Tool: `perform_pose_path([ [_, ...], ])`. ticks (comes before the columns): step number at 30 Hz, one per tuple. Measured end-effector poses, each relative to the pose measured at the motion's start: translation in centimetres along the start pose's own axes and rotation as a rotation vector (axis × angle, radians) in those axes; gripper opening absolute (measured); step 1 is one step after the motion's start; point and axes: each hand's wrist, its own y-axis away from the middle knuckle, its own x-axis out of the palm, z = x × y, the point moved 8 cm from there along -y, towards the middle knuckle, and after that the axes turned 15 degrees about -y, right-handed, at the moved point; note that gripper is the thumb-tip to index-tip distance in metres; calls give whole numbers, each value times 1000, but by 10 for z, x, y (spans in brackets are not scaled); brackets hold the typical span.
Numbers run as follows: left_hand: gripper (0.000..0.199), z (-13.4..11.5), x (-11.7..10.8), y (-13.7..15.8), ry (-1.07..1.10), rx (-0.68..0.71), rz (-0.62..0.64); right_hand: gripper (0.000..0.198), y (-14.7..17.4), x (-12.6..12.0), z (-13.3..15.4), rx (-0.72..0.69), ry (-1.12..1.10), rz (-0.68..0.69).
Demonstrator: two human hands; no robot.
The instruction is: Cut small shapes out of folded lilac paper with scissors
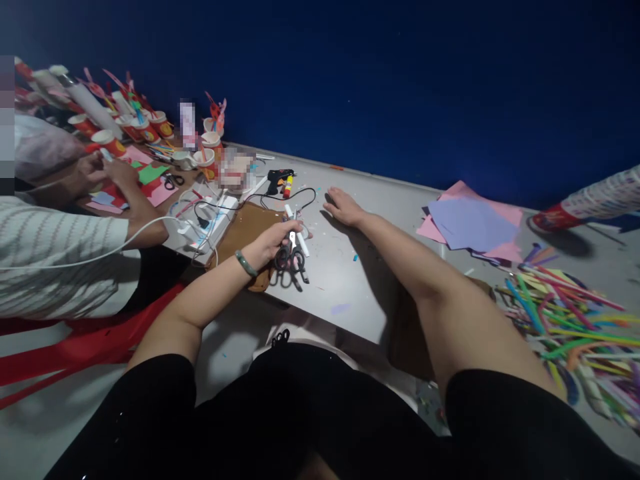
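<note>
My left hand (281, 237), with a green bangle (246, 263) on its wrist, is closed on black-handled scissors (291, 259), handles towards me. A white stick-shaped thing (303, 241) shows at the same fingers; I cannot tell if it is held too. Palm down on the grey table (350, 280), my right hand (344, 207) has its fingers stretched out and nothing visible in it. Beyond my left hand lie a black glue gun (277, 179) and a small yellow and red tube (289, 187).
A brown mat (245, 227) and white power strip (220, 217) with cables are at left. A co-worker's hands (107, 170) are near coloured paper. Purple paper (465, 223) lies at right, with many coloured pipe cleaners (575, 333) nearer me. Paper cups (205, 160) stand at back left.
</note>
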Motion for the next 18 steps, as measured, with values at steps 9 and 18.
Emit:
perform_pose_path([
  [9,23,-20,-11,-44,132,-31,-63,68,-66,10,23,-97,38,93],
  [18,19,-45,-56,-41,201,388,-257,67,-84,10,26,-110,30,97],
])
